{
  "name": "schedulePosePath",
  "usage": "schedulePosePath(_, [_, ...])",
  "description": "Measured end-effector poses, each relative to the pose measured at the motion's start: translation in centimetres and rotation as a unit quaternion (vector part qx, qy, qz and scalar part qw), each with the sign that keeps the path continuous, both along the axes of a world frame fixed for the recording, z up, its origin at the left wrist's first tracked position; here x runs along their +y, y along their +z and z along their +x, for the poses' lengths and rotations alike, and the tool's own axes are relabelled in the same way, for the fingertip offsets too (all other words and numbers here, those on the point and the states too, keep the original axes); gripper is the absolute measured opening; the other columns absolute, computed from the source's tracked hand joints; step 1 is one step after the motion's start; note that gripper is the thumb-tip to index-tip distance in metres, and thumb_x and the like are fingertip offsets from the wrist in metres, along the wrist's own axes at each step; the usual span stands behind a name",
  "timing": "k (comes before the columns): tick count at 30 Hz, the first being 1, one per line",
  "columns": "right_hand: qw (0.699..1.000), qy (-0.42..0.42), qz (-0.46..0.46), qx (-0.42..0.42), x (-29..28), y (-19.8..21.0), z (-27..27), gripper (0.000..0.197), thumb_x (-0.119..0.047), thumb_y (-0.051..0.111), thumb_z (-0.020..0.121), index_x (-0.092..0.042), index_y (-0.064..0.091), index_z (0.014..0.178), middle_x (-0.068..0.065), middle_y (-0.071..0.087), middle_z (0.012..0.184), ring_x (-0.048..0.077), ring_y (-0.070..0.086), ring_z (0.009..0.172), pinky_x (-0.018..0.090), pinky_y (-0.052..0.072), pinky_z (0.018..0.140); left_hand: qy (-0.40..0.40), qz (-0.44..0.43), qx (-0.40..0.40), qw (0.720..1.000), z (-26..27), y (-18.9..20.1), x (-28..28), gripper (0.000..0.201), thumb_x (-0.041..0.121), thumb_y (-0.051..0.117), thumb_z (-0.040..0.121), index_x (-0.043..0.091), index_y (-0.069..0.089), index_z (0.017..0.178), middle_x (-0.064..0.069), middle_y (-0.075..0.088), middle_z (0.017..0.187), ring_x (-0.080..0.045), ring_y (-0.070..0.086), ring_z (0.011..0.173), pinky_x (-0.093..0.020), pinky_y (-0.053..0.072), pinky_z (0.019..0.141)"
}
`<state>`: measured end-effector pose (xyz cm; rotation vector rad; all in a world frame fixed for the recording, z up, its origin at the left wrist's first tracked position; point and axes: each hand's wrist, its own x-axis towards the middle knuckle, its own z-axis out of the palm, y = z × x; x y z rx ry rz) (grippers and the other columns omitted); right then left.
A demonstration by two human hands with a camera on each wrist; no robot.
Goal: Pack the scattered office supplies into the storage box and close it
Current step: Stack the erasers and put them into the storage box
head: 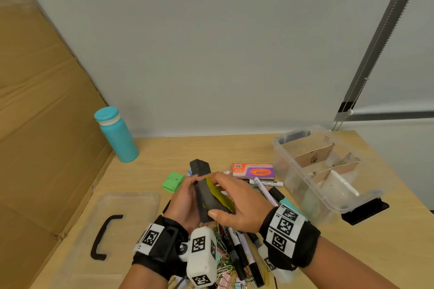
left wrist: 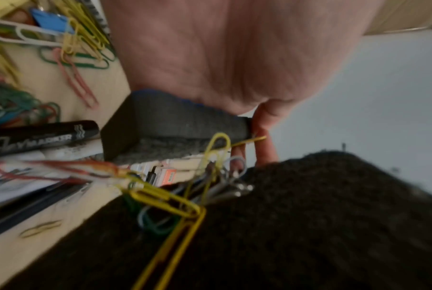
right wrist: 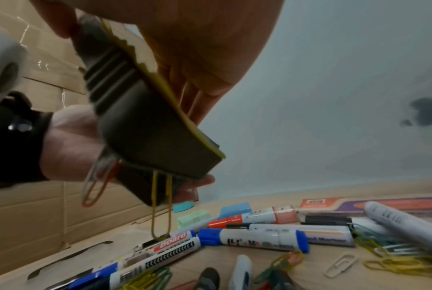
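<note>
A black whiteboard eraser (head: 209, 202) with a yellow top face is held above the pile of supplies by both hands. My left hand (head: 186, 197) cups it from below and the left; my right hand (head: 234, 202) grips it from above, thumb at its near end. Coloured paper clips (right wrist: 162, 206) dangle from the underside of the eraser (right wrist: 145, 117); in the left wrist view the clips (left wrist: 209, 157) hang below the eraser (left wrist: 175, 129). The clear storage box (head: 303, 183) stands open at the right, with cardboard dividers inside. Its clear lid (head: 131, 199), with a black handle, lies flat at the left.
Markers (head: 265, 185), loose paper clips (head: 223, 265), a second black eraser (head: 199, 166), a green block (head: 173, 181) and an orange box (head: 252, 169) lie mid-table. A teal bottle (head: 117, 135) stands at the back left beside a cardboard sheet (head: 47, 124).
</note>
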<state>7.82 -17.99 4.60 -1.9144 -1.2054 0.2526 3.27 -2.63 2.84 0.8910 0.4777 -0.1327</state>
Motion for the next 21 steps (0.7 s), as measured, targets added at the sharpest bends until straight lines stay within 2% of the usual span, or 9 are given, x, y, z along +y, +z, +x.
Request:
schedulePosePath(2, [1.0,0.005,-0.01,-0.017,0.0,0.0,-0.1,0.06,-0.059,0.051,0.077,-0.021,0.045,0.124,-0.003,0.057,0.111,0.016,0.058,0.099,0.044,0.049,0.081,0.005,-0.006,-0.002,1.0,0.0,0.2,0.1,0.051,0.036,0.031,0.097,0.001,0.054,0.126,-0.023,0.063,0.106,-0.035,0.059,0.097,-0.046,0.045,0.09])
schedulePosePath(5, [0.999,0.021,-0.023,-0.032,-0.5,-0.2,0.1,0.066,-0.06,0.05,0.076,-0.022,0.043,0.129,-0.003,0.055,0.117,0.016,0.057,0.105,0.043,0.048,0.084,0.01,-0.017,0.002,1.0,0.2,0.3,0.4,0.055,0.036,0.03,0.097,0.0,0.047,0.135,-0.025,0.053,0.122,-0.036,0.052,0.111,-0.052,0.035,0.105])
schedulePosePath(7, [0.999,0.028,-0.011,-0.013,-0.9,-0.3,0.1,0.065,-0.058,0.052,0.077,-0.025,0.041,0.132,-0.004,0.055,0.12,0.015,0.057,0.108,0.043,0.049,0.086,0.02,-0.02,0.0,1.0,0.5,0.3,0.4,0.055,0.035,0.029,0.098,-0.001,0.043,0.137,-0.026,0.05,0.124,-0.036,0.049,0.114,-0.053,0.032,0.109])
schedulePosePath(8, [1.0,0.03,-0.005,-0.005,-1.1,-0.4,0.0,0.064,-0.056,0.053,0.078,-0.026,0.041,0.133,-0.004,0.055,0.121,0.015,0.057,0.109,0.043,0.049,0.086,0.023,-0.021,-0.003,1.0,0.5,0.3,0.2,0.054,0.034,0.027,0.098,-0.001,0.044,0.136,-0.025,0.051,0.122,-0.036,0.05,0.112,-0.052,0.033,0.107])
schedulePosePath(12, [1.0,0.022,-0.014,-0.002,-2.0,-1.1,-0.3,0.063,-0.058,0.053,0.078,-0.027,0.04,0.132,-0.005,0.054,0.117,0.015,0.058,0.104,0.044,0.049,0.082,0.027,-0.026,-0.015,0.999,0.5,0.7,-0.2,0.049,0.035,0.022,0.099,0.004,0.052,0.123,-0.021,0.06,0.103,-0.032,0.057,0.094,-0.043,0.045,0.085])
schedulePosePath(16, [0.997,0.012,-0.068,-0.027,-3.2,-2.2,0.0,0.06,-0.061,0.05,0.079,-0.029,0.038,0.129,-0.008,0.054,0.113,0.012,0.056,0.101,0.042,0.048,0.082,0.031,-0.037,-0.02,0.999,0.3,0.7,0.9,0.051,0.039,0.023,0.098,0.005,0.055,0.12,-0.019,0.057,0.104,-0.03,0.055,0.09,-0.042,0.042,0.086])
schedulePosePath(18, [0.994,0.0,-0.103,-0.047,-3.6,-2.4,0.2,0.054,-0.063,0.048,0.079,-0.028,0.039,0.12,-0.011,0.051,0.101,0.008,0.052,0.091,0.041,0.048,0.08,0.02,-0.031,-0.026,0.999,0.1,0.7,1.4,0.051,0.04,0.025,0.098,0.005,0.057,0.117,-0.018,0.057,0.102,-0.029,0.055,0.09,-0.042,0.042,0.085])
schedulePosePath(19, [0.99,-0.01,-0.126,-0.056,-3.6,-2.4,0.2,0.052,-0.063,0.046,0.079,-0.027,0.039,0.115,-0.011,0.048,0.095,0.008,0.049,0.085,0.041,0.047,0.078,0.016,-0.027,-0.031,0.999,0.0,0.7,1.5,0.051,0.04,0.026,0.097,0.005,0.057,0.117,-0.017,0.057,0.101,-0.028,0.055,0.09,-0.041,0.042,0.084])
schedulePosePath(21, [0.986,-0.04,-0.153,-0.051,-3.5,-2.4,0.5,0.052,-0.064,0.044,0.079,-0.025,0.039,0.114,-0.006,0.053,0.094,0.012,0.051,0.084,0.041,0.049,0.077,0.008,-0.007,-0.031,0.999,-0.2,0.6,1.6,0.051,0.042,0.027,0.097,0.006,0.057,0.119,-0.014,0.056,0.098,-0.025,0.053,0.088,-0.04,0.042,0.082])
